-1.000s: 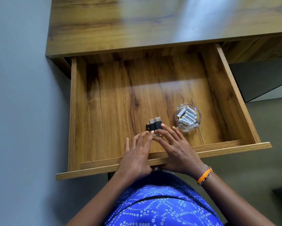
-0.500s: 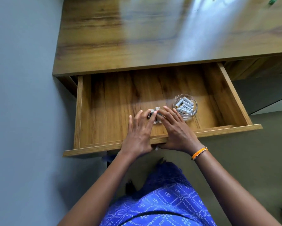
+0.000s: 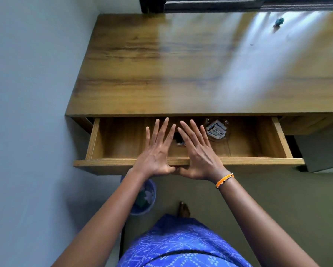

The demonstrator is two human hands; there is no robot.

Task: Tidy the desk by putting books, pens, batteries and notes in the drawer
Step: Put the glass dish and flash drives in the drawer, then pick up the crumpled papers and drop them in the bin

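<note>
The wooden drawer [image 3: 258,161] stands partly open under the desk top [image 3: 181,74]. My left hand [image 3: 156,151] and my right hand [image 3: 198,153] lie side by side over its front edge, fingers straight and spread, thumbs meeting at the front panel. Between the hands a small dark object [image 3: 180,140] shows on the drawer floor, mostly hidden. A glass bowl of batteries [image 3: 216,131] sits in the drawer to the right of my right hand, partly under the desk edge.
A small teal object [image 3: 279,22] lies far back right on the desk. A grey wall runs along the left. A blue bin [image 3: 145,197] stands on the floor under the drawer. A window frame edges the desk's far side.
The drawer has slid inward, so less of it shows. Both hands left the small dark pieces and now lie flat with straight fingers over the front edge. The view has pulled back.
</note>
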